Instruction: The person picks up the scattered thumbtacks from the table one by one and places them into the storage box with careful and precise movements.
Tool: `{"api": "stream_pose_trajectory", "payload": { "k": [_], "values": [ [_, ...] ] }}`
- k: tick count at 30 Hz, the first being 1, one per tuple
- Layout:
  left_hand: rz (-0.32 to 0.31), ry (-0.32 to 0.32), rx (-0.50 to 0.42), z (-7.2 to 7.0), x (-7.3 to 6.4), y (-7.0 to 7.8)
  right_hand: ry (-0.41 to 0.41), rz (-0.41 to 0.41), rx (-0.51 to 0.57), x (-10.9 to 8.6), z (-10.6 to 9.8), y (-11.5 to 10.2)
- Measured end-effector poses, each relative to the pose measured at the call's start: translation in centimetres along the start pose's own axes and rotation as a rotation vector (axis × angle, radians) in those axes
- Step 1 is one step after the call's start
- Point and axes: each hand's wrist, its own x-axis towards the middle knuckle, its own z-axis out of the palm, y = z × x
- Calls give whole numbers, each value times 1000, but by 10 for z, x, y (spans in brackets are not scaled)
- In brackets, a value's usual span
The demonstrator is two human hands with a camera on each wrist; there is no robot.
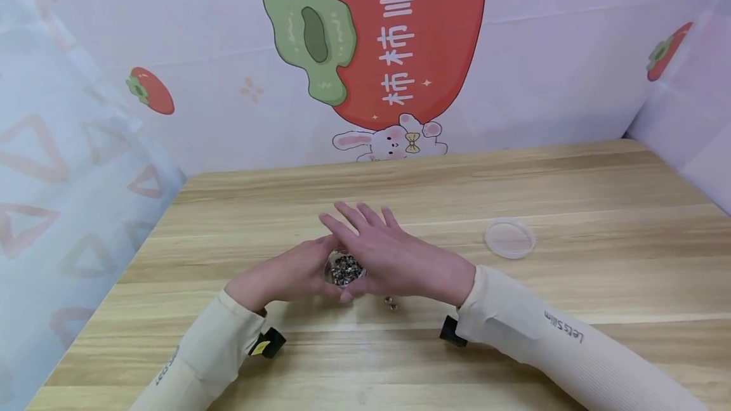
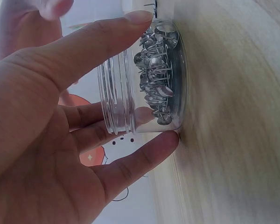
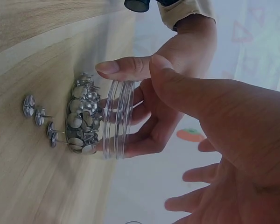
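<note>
A clear round plastic jar (image 2: 116, 93) stands upright on the table, its lower part filled with silver thumbtacks (image 2: 156, 70). My left hand (image 1: 294, 273) holds it around the side, thumb on one side and fingers on the other. Over the jar's right side reaches my right hand (image 1: 402, 259), fingers straight and spread; in the right wrist view nothing shows between them. The right thumb appears near the jar's rim; whether it touches cannot be told. A few loose thumbtacks (image 3: 29, 105) lie on the wood beside the jar, below the right hand in the head view.
A clear round lid (image 1: 510, 238) lies flat on the wooden table (image 1: 257, 208), to the right of and beyond the right hand. Behind the table hangs a printed cloth backdrop (image 1: 228, 30), with more cloth (image 1: 74, 176) along the left side.
</note>
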Motion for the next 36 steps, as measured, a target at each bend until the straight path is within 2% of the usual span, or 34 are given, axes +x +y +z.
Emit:
{"api": "stream_pose_trajectory", "payload": {
  "k": [10, 13, 18, 23, 30, 36],
  "values": [
    [-35, -21, 19, -2, 1, 1, -30, -9, -25, -1, 1, 2],
    [-41, -15, 15, -3, 2, 2, -28, 11, -29, -4, -3, 4],
    [-35, -4, 18, -3, 2, 2, 2, 52, -29, -19, -10, 10],
    [-54, -5, 4, -1, 2, 2, 0, 49, -46, -36, -13, 16],
    [-71, -11, -13, -1, 2, 2, 6, -26, -41, -42, -8, 16],
    [-64, -8, -14, 0, 1, 1, -89, -122, -70, -39, 7, 15]
  ]
}}
